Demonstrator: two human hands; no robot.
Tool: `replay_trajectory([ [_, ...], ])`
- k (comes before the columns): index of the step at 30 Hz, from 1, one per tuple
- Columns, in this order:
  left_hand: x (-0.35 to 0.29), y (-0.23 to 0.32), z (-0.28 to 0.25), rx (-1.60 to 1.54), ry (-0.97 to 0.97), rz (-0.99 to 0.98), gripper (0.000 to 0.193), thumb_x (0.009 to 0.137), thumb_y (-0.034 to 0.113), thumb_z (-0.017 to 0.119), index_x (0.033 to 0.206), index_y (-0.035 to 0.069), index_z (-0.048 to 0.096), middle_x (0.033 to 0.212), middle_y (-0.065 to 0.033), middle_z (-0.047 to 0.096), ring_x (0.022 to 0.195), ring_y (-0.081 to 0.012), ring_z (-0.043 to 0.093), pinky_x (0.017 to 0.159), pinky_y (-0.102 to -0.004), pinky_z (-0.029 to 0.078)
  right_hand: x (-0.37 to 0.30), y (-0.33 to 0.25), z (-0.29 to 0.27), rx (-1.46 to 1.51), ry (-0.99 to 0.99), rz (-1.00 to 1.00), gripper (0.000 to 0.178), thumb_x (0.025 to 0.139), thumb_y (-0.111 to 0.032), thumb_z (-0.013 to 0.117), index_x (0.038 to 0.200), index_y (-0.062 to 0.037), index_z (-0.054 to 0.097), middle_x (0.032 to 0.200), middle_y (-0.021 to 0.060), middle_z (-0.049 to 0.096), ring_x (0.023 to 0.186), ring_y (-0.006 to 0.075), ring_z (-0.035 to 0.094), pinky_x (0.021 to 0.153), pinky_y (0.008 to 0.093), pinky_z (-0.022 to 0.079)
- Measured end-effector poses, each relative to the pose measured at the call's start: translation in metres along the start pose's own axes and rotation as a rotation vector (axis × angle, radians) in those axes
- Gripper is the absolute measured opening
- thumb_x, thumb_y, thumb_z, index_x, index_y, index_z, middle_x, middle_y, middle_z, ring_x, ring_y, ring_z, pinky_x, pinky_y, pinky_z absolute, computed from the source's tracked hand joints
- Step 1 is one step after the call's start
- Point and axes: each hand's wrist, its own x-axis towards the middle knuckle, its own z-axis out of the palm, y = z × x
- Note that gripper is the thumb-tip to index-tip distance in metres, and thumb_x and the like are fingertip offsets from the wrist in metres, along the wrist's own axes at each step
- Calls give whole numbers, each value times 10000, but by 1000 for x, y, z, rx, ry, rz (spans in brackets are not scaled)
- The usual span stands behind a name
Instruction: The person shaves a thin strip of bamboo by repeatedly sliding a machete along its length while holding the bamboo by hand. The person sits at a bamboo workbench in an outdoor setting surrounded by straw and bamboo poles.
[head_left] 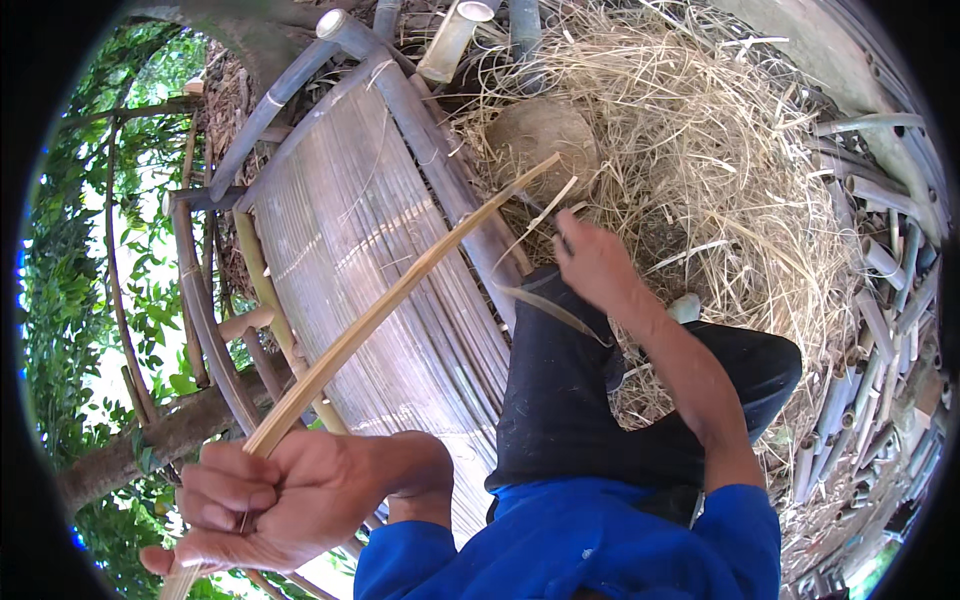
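A long, pale bamboo strip [385,300] slants from the lower left up to the middle of the view. My left hand [270,495] is closed around its near end, with a short tail poking out below the fist. My right hand [597,262], slightly blurred, grips the dark handle of a knife [563,238]. The knife's blade is only partly visible, lying close to the strip's far end. A thin curled shaving [545,300] hangs beside my right hand, over my trouser leg; I cannot tell whether it is still joined to the strip.
A slatted bamboo bench [350,200] with a round-pole frame stands on the left. Beyond my knee, a round wooden block [545,145] sits among heaped shavings [720,160]. Cut bamboo pieces [880,370] are stacked along the right. A bamboo railing [195,290] and foliage lie at the far left.
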Motion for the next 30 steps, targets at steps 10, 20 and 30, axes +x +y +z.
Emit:
replay_trajectory([
  [10,18,-19,-18,-218,-83,-66,272,1072,130,434,1323,28,415,682,31,273,547,-102,253,463,-252,227,12,172,50,-162,-192,421,490,926,-218,620,1367,-60,475,998,281,650,911,455,643,752,524,515],
  [20,17,-3,-14,-725,-225,-433,339,1051,347,533,967,20,501,717,-35,427,564,-124,390,512,-267,332,-19,-24,-42,7,-75,-6,273,940,-186,618,1147,-38,520,787,187,654,669,423,656,617,497,544],
  [30,-3,13,-1,-583,-85,-332,329,1046,345,545,914,45,508,670,-12,415,499,-104,312,450,-263,254,-69,-144,-90,113,132,-532,146,865,-138,649,989,-78,602,728,67,515,524,218,608,472,341,538],
])
